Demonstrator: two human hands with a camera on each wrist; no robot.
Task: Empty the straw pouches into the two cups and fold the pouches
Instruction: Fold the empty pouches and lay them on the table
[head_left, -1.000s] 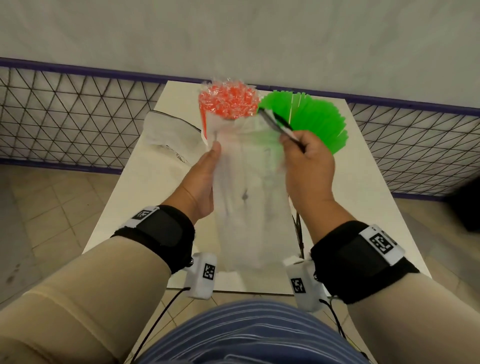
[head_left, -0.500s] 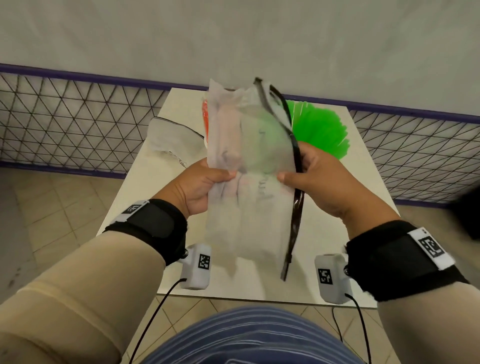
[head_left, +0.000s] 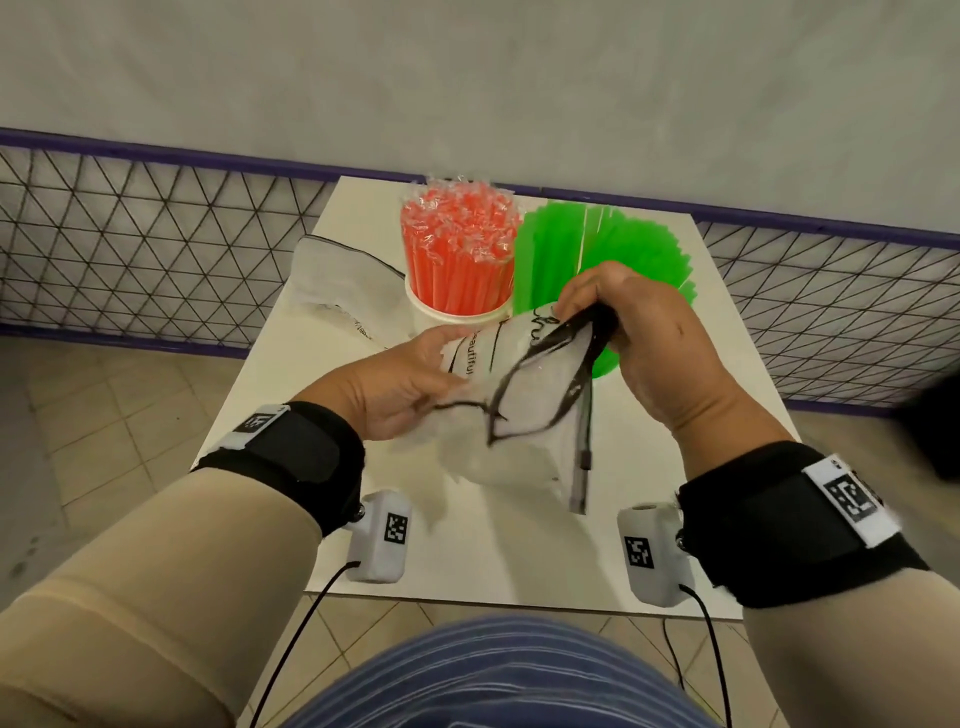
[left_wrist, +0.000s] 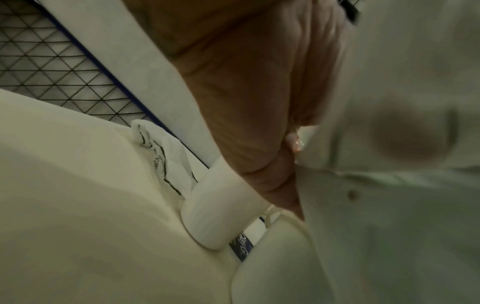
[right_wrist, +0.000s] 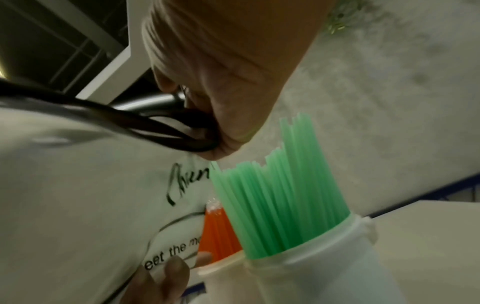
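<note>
Both hands up over the white bench (head_left: 467, 561), holding one see-through pouch (head_left: 524, 410) between them. Left hand (head_left: 400, 384) with fingers curled on the pouch's left edge. Right hand (head_left: 649, 338) with fingers pinched tight on the black zip strip (head_left: 584, 374) at the top. Behind, orange straws (head_left: 457, 260) in one cup (head_left: 452, 316), green straws (head_left: 597, 249) just beside. Another pouch (head_left: 337, 280) lying flat, left of the cups.

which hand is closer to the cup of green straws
Right. The right hand holds the pouch directly in front of the green straws, overlapping them in the head view. The left hand sits further left, before the orange straws.
</note>
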